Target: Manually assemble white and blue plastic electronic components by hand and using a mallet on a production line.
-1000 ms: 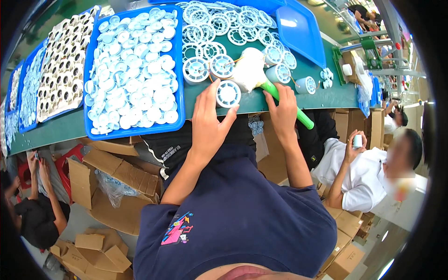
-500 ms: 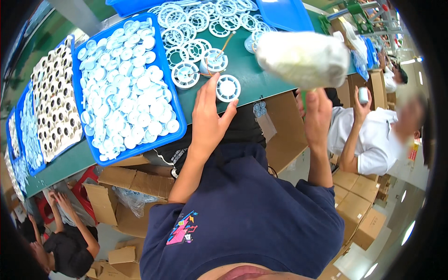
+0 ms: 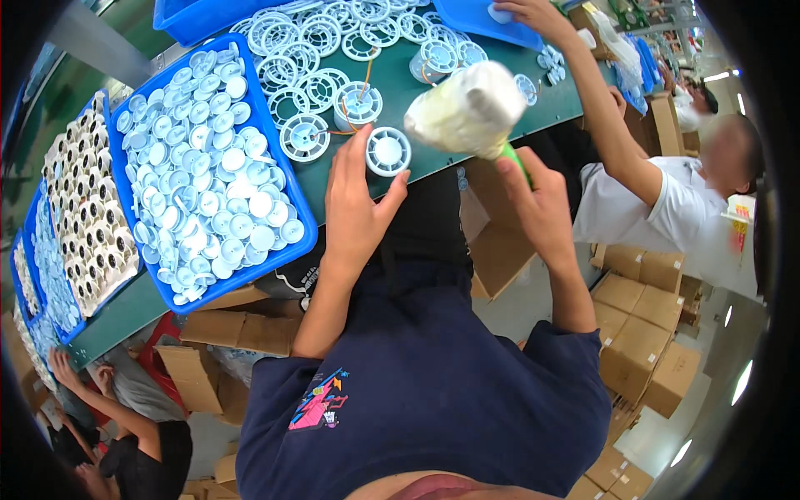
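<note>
My left hand (image 3: pixel 354 204) rests on the green table, thumb and forefinger curved around a small round light-blue plastic part (image 3: pixel 388 152) with a white disc in its centre. A mallet (image 3: pixel 467 108) is in my right hand (image 3: pixel 537 200), gripped by its green handle. Its head, wrapped in a whitish covering, is raised to the right of that part. Close to my left fingertips sit two similar parts with orange wires, a flat round one (image 3: pixel 304 137) and a taller cylindrical one (image 3: pixel 358 107).
To the left, a blue tray (image 3: pixel 310 242) holds many light-blue caps; egg-carton trays (image 3: pixel 87 208) lie beyond. Loose rings (image 3: pixel 318 37) spread along the back. A co-worker's arm (image 3: pixel 604 108) reaches over a blue tray at right. Cardboard boxes (image 3: pixel 637 321) stand on the floor.
The mallet has moved left and lower in view, its head now tilted. At the right, the co-worker's arm has stretched forward over the table. My left hand stays around the plastic part.
</note>
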A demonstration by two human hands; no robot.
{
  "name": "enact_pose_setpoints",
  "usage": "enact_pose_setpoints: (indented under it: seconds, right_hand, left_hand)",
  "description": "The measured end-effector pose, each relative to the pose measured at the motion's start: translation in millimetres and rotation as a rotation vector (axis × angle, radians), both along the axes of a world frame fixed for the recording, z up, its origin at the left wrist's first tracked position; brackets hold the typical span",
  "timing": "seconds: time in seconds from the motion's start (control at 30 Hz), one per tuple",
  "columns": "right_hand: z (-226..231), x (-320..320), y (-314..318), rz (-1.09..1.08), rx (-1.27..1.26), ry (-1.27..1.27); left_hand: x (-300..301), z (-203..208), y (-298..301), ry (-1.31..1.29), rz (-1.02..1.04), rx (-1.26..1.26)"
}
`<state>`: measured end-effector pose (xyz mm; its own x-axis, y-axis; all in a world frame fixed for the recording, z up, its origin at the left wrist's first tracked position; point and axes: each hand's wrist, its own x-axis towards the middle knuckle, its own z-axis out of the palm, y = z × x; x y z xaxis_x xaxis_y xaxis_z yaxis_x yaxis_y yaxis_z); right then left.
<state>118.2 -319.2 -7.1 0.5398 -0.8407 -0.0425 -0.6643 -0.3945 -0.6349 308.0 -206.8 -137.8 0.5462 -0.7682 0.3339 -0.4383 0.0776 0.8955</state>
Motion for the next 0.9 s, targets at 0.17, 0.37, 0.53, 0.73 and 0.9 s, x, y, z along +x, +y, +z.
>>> enact_pose_setpoints:
  seconds: [0.17,0.37,0.53,0.73,0.9]
  right_hand:
    - [16.8,16.9,-15.4,0.173,-0.232,0.116]
    - [29.8,34.4,-15.4,0.346,-0.419,0.121]
    - [21.3,36.7,-14.6,0.561,-0.675,0.177]
    - [-11.9,-7.5,-1.6,0.612,-0.751,0.126]
    - [-50.9,-47.0,1.0,0.586,-0.676,-0.026]
  left_hand:
    - [-10.2,-4.4,1.1,-0.079,0.077,0.011]
    - [-27.7,-5.6,2.5,-0.100,0.223,-0.043]
    - [-28.9,-26.8,4.8,-0.059,0.163,0.107]
    - [-28.3,-26.6,-1.1,-0.125,0.260,-0.120]
    - [-29.3,-23.7,-5.7,-0.179,0.268,-0.034]
